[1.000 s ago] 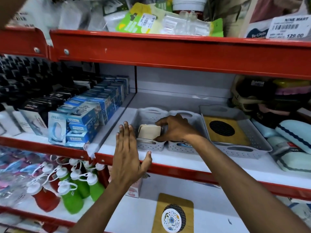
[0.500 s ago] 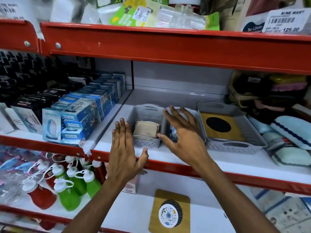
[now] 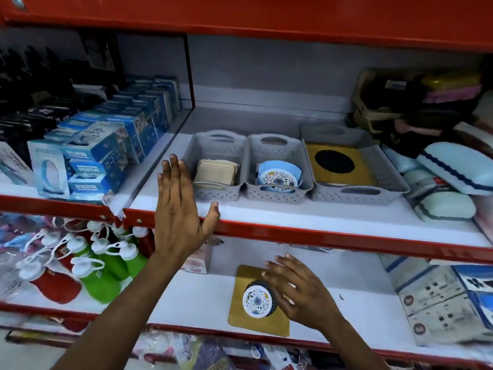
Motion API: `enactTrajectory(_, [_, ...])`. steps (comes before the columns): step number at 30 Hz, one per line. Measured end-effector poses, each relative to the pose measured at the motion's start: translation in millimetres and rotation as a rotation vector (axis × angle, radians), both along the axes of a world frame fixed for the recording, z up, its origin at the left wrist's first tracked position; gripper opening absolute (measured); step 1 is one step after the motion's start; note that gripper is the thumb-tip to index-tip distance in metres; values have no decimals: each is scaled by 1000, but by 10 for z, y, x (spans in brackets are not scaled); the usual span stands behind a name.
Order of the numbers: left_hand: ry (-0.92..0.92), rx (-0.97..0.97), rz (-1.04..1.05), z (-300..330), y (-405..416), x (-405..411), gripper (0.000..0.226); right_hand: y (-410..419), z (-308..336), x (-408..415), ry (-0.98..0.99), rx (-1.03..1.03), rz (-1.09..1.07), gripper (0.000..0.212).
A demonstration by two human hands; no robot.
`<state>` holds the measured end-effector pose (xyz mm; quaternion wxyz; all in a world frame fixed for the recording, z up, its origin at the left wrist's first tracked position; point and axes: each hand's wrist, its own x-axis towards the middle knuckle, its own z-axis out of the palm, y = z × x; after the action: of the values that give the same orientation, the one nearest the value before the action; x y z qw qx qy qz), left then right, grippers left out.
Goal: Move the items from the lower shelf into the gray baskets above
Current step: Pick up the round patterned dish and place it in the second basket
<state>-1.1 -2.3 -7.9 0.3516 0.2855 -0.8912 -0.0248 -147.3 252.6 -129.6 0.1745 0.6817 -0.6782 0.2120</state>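
Three gray baskets stand side by side on the upper shelf: the left basket [image 3: 213,192] holds beige pads, the middle basket [image 3: 274,194] holds blue patterned discs, the wide right basket [image 3: 346,194] holds a wooden board with a black grille. On the lower shelf lies another wooden board [image 3: 240,308] with a round patterned disc [image 3: 257,300] on it. My left hand [image 3: 180,209] rests flat and open on the upper shelf's red edge beside the left basket. My right hand [image 3: 296,289] hovers open just right of the disc, fingers spread, holding nothing.
Blue boxes [image 3: 88,158] fill the upper shelf's left bay. Light blue cushions [image 3: 453,169] crowd its right end. Below, green and red bottles [image 3: 106,268] stand at the left, a small pink box [image 3: 197,260] behind, and printed boxes [image 3: 440,300] at the right.
My right hand let go of the beige pads in the left basket, pulled back and dropped to the lower shelf beside the disc. The left hand stayed on the shelf edge.
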Motion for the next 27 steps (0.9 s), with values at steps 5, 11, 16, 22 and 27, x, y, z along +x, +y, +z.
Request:
enactTrajectory(5, [-3,-1,17,13,7,-8,94,-114,-546,94,-485,530,-413,74])
enactTrajectory(11, [-6,2,25,21,-11,-11,95,-309,-922,215,-459,720,-524,100])
enactTrajectory(16, [-8,9,26,15,-3,-16,95,-364,-988,226,-416,723,-547,94])
enactTrajectory(22, [-16,10,27,13,-12,-15,95,-371,-848,245,-453,721,-594,90])
enactTrajectory(27, [-20,8,28,11,-20,-11,96,-281,-559,272,-509,372,-523,89])
